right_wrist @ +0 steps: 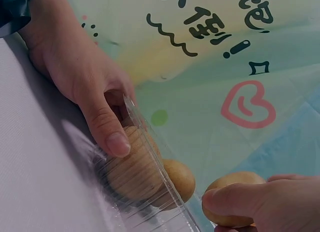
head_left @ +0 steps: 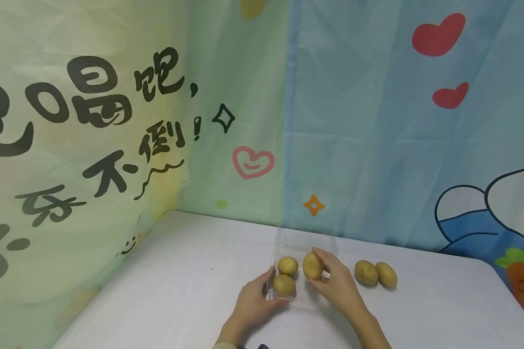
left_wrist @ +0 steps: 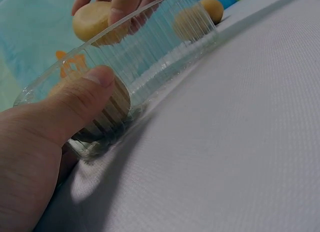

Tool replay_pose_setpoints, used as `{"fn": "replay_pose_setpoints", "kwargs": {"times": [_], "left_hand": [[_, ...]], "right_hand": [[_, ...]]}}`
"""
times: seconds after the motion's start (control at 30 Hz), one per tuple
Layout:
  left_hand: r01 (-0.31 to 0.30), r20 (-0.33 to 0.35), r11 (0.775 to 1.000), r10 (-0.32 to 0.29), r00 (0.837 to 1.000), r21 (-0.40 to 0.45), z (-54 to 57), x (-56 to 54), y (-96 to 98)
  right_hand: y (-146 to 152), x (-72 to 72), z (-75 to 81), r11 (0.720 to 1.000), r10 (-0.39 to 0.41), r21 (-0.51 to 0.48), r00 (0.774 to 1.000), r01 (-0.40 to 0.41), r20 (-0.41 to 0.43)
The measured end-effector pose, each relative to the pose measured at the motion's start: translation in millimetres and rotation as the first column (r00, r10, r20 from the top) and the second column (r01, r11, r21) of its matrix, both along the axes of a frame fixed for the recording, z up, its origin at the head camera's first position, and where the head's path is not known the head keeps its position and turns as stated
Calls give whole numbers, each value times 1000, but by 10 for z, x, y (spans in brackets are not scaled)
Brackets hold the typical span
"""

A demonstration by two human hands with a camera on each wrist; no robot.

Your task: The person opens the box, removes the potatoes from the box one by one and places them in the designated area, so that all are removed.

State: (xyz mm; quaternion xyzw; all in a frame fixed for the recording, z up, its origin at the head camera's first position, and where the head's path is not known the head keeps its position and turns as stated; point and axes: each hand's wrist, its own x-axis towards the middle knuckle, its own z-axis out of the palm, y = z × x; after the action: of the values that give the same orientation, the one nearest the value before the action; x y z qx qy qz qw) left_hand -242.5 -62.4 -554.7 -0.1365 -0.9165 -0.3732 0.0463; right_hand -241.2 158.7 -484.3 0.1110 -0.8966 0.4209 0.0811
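A clear plastic box (left_wrist: 155,52) with its lid raised at the back stands on the white table. Inside it, at the left, lie two potatoes, a rear potato (head_left: 287,265) and a front potato (head_left: 284,285). My left hand (head_left: 254,301) grips the box's left front corner, thumb on the front wall and fingers round the side. Just above the box's right part, my right hand (head_left: 338,286) holds another potato (head_left: 313,266) between thumb and fingers. In the right wrist view this held potato (right_wrist: 231,194) is apart from the two in the box.
Two more potatoes, one nearer (head_left: 366,273) and one farther right (head_left: 386,275), lie side by side on the white table (head_left: 166,286) right of the box. A printed cloth backdrop (head_left: 353,121) rises behind the table and along its left side.
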Motion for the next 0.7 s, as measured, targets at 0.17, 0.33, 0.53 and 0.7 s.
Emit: {"fn": "replay_pose_setpoints", "kwargs": {"times": [0.17,0.33,0.53,0.7], "left_hand": [[-1,14,1000,1,1000,-6,1,14,4],[-3,17,1000,3,1000,-10,21,-5,18],[-13,27,1000,13,1000,0,23,-9,16],[-4,37,1000,4,999,-1,16,-1,13]], "right_hand": [[31,19,-16,1000,0,-5,1000,0,16],[88,12,-2,1000,-15,6,1000,15,-6],[145,12,5,1000,-23,16,1000,22,8],[197,58,6,999,-33,-2,999,33,40]]}}
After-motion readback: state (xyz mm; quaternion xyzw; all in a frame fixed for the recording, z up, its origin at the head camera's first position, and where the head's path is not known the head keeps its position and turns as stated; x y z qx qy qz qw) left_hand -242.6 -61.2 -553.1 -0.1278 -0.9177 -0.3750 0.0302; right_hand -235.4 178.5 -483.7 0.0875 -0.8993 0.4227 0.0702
